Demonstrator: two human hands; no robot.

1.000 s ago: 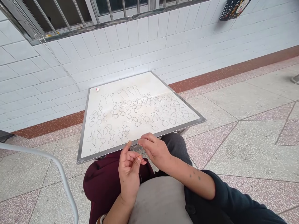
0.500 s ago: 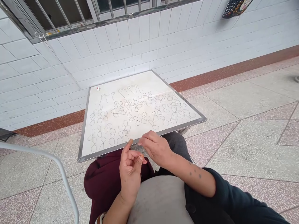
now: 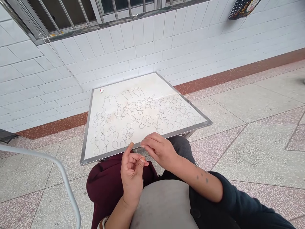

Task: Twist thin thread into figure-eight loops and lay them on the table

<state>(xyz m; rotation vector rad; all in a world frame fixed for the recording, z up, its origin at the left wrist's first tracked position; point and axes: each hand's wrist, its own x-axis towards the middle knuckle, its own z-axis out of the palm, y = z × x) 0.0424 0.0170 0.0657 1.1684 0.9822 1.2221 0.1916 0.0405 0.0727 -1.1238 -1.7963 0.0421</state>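
Observation:
Above my lap, at the table's near edge, my left hand (image 3: 133, 176) pinches with thumb and fingertips, its index finger raised. A thin wire (image 3: 137, 148) shows as a small curve between the two hands; whether it is metal or thread is hard to tell. To the right, the fingertips of my right hand (image 3: 160, 151) are pressed together on that wire. Many thin wire loops (image 3: 115, 144), mostly figure-eights, lie in rough rows over the white table (image 3: 135, 80). Farther back lie several pieces with one loop and a straight tail (image 3: 143, 92).
A small white-and-red object (image 3: 101, 91) sits at the table's far left corner. Behind stands a white tiled wall (image 3: 133, 47) with a barred window (image 3: 78, 16). A grey curved tube (image 3: 63, 171) rises at the left. A patterned bag (image 3: 243, 9) hangs at upper right.
My right hand has shifted very slightly away from my left, which stays pinched. The whole view has drifted a little; the loops on the table lie as before.

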